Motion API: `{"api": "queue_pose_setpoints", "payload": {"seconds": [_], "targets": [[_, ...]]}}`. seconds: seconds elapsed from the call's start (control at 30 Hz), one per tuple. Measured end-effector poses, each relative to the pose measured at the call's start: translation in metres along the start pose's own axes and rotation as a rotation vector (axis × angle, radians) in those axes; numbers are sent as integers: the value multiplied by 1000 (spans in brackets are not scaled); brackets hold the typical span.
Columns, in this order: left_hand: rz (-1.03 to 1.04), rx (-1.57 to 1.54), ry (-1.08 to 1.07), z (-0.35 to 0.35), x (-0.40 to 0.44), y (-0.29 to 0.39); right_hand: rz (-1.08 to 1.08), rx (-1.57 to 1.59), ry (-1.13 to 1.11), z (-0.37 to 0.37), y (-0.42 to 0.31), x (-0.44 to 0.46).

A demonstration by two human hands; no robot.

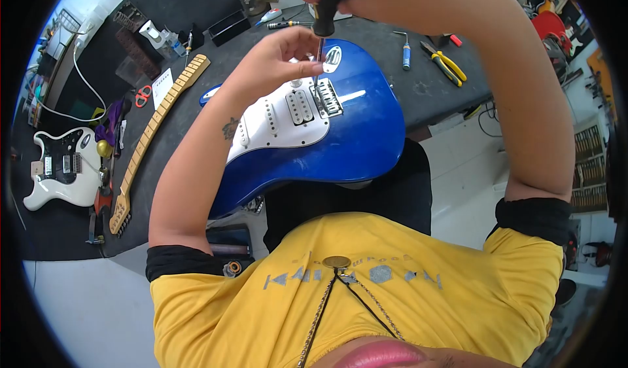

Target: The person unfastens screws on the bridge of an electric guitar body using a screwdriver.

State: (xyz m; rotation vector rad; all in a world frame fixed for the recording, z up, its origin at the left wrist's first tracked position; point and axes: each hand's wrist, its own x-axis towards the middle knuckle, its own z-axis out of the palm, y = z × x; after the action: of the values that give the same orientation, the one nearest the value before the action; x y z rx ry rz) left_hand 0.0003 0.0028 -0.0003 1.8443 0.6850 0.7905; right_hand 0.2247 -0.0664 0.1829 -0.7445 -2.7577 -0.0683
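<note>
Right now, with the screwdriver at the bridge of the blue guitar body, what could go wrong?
The screwdriver might slip off the bridge and scratch the glossy blue body. The left hand is around the shaft, so a slip could also hurt its fingers. The body overhangs the table edge, so hard pressing might tip it.

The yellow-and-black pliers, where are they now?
In the head view, the yellow-and-black pliers lie on the dark table, right of the glossy blue guitar body, beside the small blue-handled tool.
</note>
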Motion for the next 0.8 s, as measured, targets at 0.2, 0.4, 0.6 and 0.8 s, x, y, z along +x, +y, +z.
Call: {"api": "queue_pose_setpoints", "payload": {"seconds": [0.2,0.4,0.6,0.8], "targets": [[2,625,-142,8,-15,-7,16,34,65,-3,-4,-26],[151,796,-105,12,-14,-16,183,88,401,-5,35,-109],[-77,504,71,-15,-1,-18,332,787,1016,47,51,-230],[-143,729,473,-168,42,-78,468,1410,1688,130,54,-325]]}}
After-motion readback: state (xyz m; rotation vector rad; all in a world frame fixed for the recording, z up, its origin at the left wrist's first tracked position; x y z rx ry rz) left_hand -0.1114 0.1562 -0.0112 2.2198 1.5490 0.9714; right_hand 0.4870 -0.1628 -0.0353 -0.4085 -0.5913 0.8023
